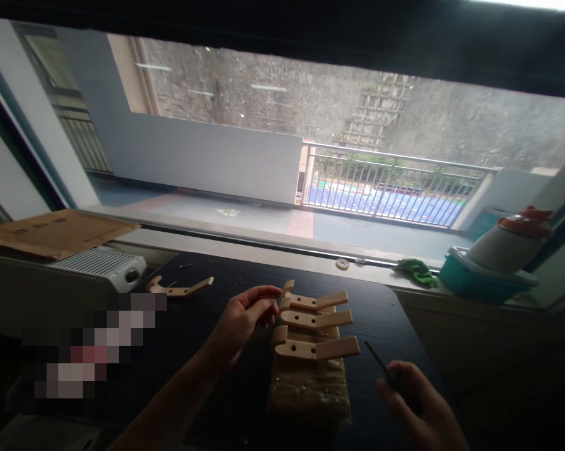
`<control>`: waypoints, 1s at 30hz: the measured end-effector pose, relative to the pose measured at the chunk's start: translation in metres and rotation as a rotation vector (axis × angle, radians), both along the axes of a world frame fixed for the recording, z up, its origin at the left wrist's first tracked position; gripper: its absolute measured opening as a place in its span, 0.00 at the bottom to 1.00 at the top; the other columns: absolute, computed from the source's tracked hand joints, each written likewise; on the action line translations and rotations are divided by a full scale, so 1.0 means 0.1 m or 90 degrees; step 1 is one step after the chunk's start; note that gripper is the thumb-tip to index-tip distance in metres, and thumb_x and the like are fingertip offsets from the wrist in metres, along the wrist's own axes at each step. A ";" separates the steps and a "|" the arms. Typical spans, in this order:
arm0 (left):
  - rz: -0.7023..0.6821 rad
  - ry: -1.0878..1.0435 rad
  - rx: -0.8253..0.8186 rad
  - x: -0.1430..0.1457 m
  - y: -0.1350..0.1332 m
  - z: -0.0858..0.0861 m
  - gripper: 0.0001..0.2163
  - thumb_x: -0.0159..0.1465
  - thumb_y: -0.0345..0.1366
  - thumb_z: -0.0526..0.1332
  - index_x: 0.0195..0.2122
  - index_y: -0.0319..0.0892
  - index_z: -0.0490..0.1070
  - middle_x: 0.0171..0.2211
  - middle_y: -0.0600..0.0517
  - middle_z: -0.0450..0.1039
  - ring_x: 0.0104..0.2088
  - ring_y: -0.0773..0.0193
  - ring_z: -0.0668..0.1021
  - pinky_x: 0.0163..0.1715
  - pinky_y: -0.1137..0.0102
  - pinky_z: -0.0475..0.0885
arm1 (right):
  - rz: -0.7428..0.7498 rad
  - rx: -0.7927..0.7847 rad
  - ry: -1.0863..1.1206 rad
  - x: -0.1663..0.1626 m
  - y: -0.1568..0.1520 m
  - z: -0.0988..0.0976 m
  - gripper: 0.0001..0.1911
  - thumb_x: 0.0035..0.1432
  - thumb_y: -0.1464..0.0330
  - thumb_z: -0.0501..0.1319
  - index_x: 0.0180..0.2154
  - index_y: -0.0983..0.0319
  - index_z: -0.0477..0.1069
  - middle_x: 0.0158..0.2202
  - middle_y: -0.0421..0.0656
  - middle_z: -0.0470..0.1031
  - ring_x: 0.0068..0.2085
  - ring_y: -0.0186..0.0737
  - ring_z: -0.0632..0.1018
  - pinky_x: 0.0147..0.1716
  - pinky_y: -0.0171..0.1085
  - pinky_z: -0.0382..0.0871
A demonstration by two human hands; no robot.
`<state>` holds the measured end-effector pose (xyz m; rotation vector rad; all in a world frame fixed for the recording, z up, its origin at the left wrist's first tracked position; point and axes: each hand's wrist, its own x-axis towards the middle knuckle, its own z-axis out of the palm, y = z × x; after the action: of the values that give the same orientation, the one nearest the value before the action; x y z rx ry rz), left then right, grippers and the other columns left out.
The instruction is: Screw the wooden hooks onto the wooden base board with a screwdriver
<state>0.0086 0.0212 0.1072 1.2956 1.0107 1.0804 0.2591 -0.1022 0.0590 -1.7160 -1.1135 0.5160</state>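
Observation:
Three pale wooden hooks lie side by side across a tape-wrapped block: a near hook, a middle hook and a far hook. Each has two dark holes and a curled left end. My left hand is closed, its fingertips beside the far hook's curled end. Whatever those fingers pinch, if anything, is hidden. To the right of the block, my right hand grips a screwdriver, its thin dark shaft pointing up and left, apart from the hooks.
Another wooden hook lies at the dark table's far left. Behind are a window sill with a tape roll, a green cloth and a teal box. A white slotted case and cardboard stand left.

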 end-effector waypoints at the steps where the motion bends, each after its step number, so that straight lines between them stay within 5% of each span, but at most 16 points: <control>1: 0.017 -0.054 -0.061 -0.06 0.00 -0.09 0.10 0.56 0.33 0.60 0.39 0.38 0.73 0.25 0.53 0.73 0.24 0.67 0.74 0.27 0.72 0.70 | -0.006 0.002 -0.002 -0.03 0.10 0.03 0.19 0.43 0.54 0.63 0.33 0.60 0.73 0.32 0.44 0.78 0.37 0.46 0.77 0.33 0.34 0.70; 4: 0.044 -0.096 -0.164 -0.18 -0.03 -0.36 0.10 0.55 0.33 0.61 0.38 0.37 0.74 0.27 0.51 0.75 0.27 0.65 0.76 0.32 0.70 0.72 | 0.005 0.001 0.009 -0.14 0.40 0.04 0.23 0.44 0.53 0.63 0.38 0.62 0.74 0.33 0.46 0.77 0.40 0.49 0.76 0.34 0.38 0.69; 7: 0.031 0.050 -0.144 -0.25 -0.10 -0.51 0.15 0.57 0.37 0.60 0.44 0.37 0.73 0.36 0.47 0.78 0.39 0.57 0.78 0.41 0.65 0.72 | 0.076 -0.006 0.078 -0.24 0.58 -0.04 0.22 0.47 0.52 0.61 0.32 0.65 0.74 0.27 0.44 0.75 0.32 0.45 0.75 0.29 0.36 0.67; 11: -0.134 0.169 -0.092 -0.27 -0.22 -0.51 0.23 0.57 0.42 0.61 0.54 0.40 0.66 0.48 0.47 0.74 0.51 0.53 0.73 0.50 0.63 0.68 | 0.073 -0.007 0.212 -0.30 0.58 -0.19 0.22 0.48 0.51 0.61 0.30 0.66 0.72 0.24 0.42 0.71 0.25 0.37 0.71 0.21 0.33 0.61; 17: -0.236 0.119 -0.077 -0.10 -0.21 -0.44 0.21 0.57 0.35 0.62 0.53 0.47 0.65 0.50 0.53 0.73 0.49 0.55 0.74 0.48 0.65 0.69 | -0.001 0.064 0.356 -0.49 0.37 -0.38 0.19 0.49 0.52 0.61 0.33 0.62 0.70 0.29 0.41 0.73 0.31 0.39 0.73 0.28 0.33 0.67; 21: -0.212 0.066 -0.107 0.07 -0.01 -0.43 0.23 0.53 0.35 0.66 0.50 0.42 0.66 0.42 0.50 0.77 0.42 0.54 0.78 0.41 0.65 0.74 | -0.018 0.066 0.281 -0.66 0.32 -0.46 0.17 0.53 0.54 0.59 0.35 0.62 0.68 0.24 0.40 0.69 0.29 0.37 0.72 0.25 0.32 0.65; 26: -0.144 0.106 0.069 0.10 0.32 -0.30 0.28 0.46 0.33 0.70 0.50 0.41 0.67 0.50 0.49 0.71 0.48 0.54 0.74 0.48 0.65 0.70 | 0.083 0.053 0.145 -0.68 0.32 -0.30 0.21 0.54 0.56 0.56 0.46 0.62 0.65 0.32 0.43 0.75 0.31 0.39 0.75 0.29 0.33 0.68; 30: -0.220 0.155 0.087 0.03 0.51 -0.23 0.25 0.49 0.34 0.68 0.49 0.41 0.68 0.47 0.49 0.73 0.48 0.55 0.74 0.48 0.62 0.70 | 0.074 0.000 -0.073 -0.51 0.24 -0.24 0.18 0.59 0.60 0.51 0.49 0.58 0.64 0.30 0.41 0.76 0.24 0.37 0.75 0.23 0.32 0.67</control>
<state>0.0115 0.0720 0.0844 1.6731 0.8565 0.7489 0.2083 -0.0787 0.0346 -1.7052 -1.3008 0.4951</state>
